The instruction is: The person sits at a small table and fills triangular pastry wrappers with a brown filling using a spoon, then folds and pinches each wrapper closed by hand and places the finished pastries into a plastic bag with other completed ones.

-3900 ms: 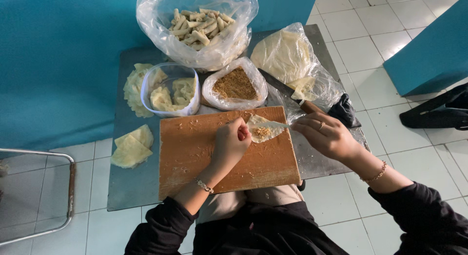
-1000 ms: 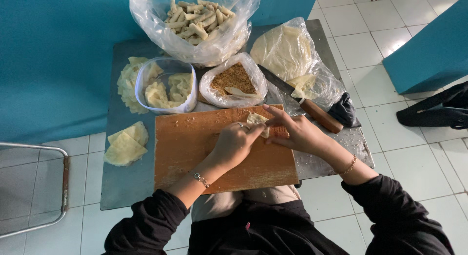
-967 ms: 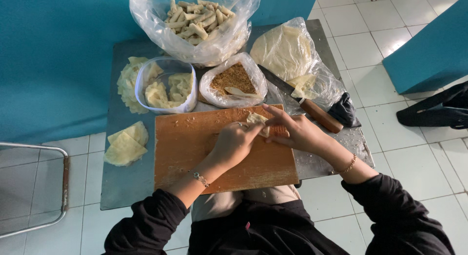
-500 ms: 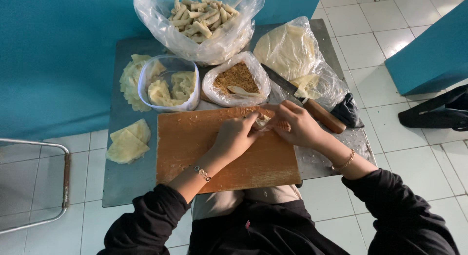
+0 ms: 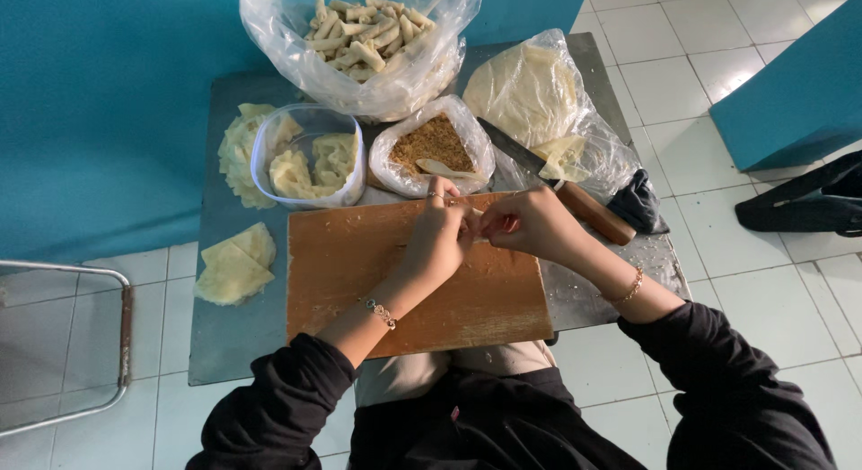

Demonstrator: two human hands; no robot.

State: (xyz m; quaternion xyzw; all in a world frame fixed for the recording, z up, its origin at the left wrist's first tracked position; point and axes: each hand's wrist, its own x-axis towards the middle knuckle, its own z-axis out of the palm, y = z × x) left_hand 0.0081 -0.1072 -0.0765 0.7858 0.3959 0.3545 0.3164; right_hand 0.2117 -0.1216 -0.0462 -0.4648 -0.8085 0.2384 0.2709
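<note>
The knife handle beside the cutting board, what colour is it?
Brown, like wood; the knife handle shows best in the head view, just past the right hand.

Cutting board (image 5: pixel 395 281) beneath pinching hands: bare wood, matt, dusted with crumbs. Tabletop (image 5: pixel 224 344) under board: dull grey sheet metal, smudged. Bags beyond grip: thin clear plastic, glossy, crinkled, one (image 5: pixel 359 39) filled with pale matt rolls, one (image 5: pixel 431 147) with coarse brown crumbs, one (image 5: pixel 539 93) with smooth pale sheets. Tub (image 5: pixel 305 156) left of crumb bag: translucent plastic. Knife handle (image 5: pixel 593 214) right of grip: brown wood, smooth. Thin metal bracelet seen on each wrist, sleeves of black matt cloth. Floor: glossy white tile.
</note>
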